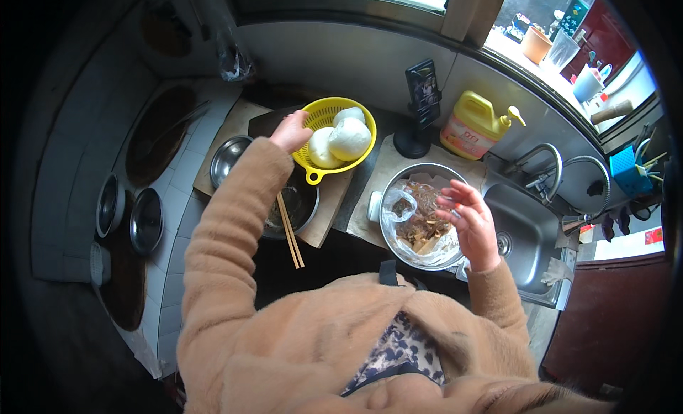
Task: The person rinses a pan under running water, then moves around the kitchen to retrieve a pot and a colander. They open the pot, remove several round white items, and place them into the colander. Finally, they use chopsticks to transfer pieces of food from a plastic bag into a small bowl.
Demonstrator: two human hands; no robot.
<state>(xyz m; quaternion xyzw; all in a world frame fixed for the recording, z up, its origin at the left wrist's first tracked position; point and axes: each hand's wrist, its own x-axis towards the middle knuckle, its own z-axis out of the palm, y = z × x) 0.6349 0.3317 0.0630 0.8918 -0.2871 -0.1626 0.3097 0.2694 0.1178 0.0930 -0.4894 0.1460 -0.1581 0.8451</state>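
My left hand (291, 131) grips the left rim of a yellow plastic colander (370, 147). Inside it sit several pale round steamed buns (349, 139). The colander is over the back of a dark pan (304, 200), across whose rim lies a pair of wooden chopsticks (290, 230). My right hand (469, 222), fingers apart and holding nothing, is over the right side of a round steel pot (388, 238). Clear plastic bags (399, 203) and brownish food (427, 230), perhaps scraps or noodles, fill that pot.
A steel bowl (227, 156) sits beside my left sleeve. Behind the pot are a phone on a stand (421, 107) and a yellow pump bottle (469, 125). The steel sink (525, 227) and its faucet (552, 163) are on the right. More metal bowls (147, 222) stand on the tiled stove at left.
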